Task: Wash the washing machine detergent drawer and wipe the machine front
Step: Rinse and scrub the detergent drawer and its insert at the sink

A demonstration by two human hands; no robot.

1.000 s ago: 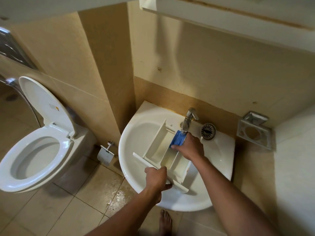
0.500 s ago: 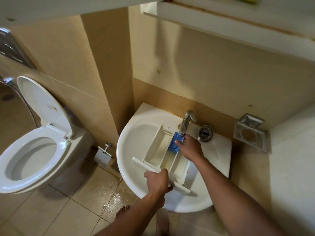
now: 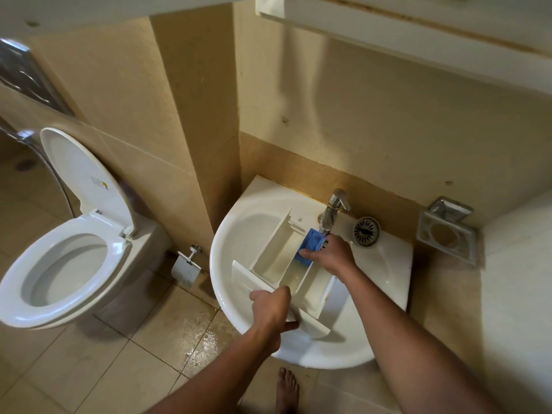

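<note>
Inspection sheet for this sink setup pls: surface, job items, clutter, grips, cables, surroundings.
surface: white sink; whether water is running cannot be told.
job's things: drawer lying in the sink; blue insert at its rear end, below the tap.
clutter: loose strainer on the sink ledge.
grips: left hand grips the drawer's front panel; right hand holds the blue insert.
cables: nothing seen; only a sprayer hose by the toilet.
surroundings: toilet lid up, paper holder, soap holder on the wall, wet floor.
</note>
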